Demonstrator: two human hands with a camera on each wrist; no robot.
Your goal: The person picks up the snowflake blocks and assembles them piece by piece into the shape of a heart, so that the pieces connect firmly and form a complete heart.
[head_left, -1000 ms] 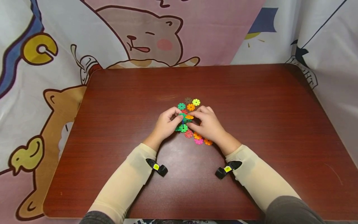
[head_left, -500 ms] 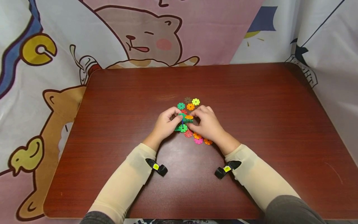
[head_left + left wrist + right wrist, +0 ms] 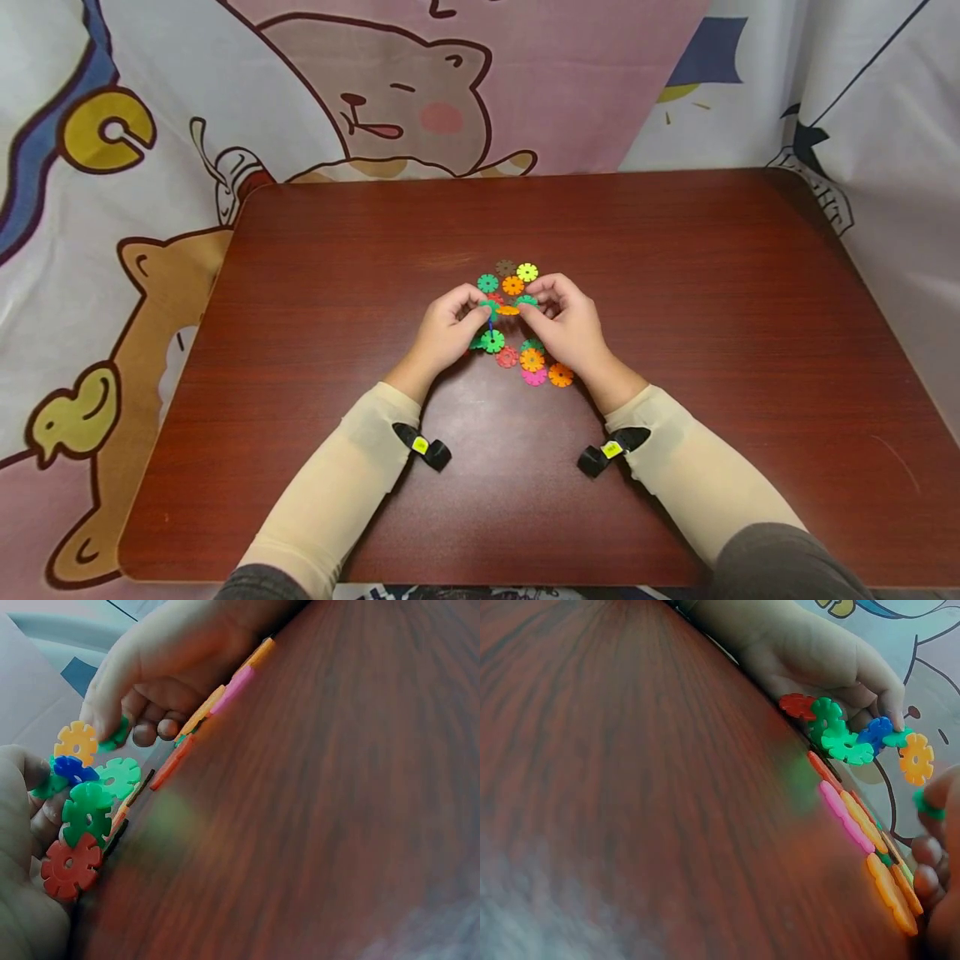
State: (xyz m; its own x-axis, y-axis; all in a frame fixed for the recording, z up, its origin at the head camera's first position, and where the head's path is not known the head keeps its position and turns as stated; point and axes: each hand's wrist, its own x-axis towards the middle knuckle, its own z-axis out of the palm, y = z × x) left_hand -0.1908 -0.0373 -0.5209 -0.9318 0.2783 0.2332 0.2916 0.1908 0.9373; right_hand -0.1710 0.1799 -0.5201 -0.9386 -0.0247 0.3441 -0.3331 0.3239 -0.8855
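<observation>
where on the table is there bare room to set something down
Bare table shows left of the left hand, right of the right hand, between the forearms, and beyond the loose discs toward the patterned cloth. Crowded: between the hands, where loose discs lie close to the joined discs.

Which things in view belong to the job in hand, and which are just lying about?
In the job:
joined discs, held in the left hand
green disc, pinched in the right hand

Lying loose, perhaps spares:
yellow disc
brown disc
pink disc
other loose discs on the table

Smooth plastic discs (image 3: 507, 357), glossy tabletop (image 3: 510, 475)
</observation>
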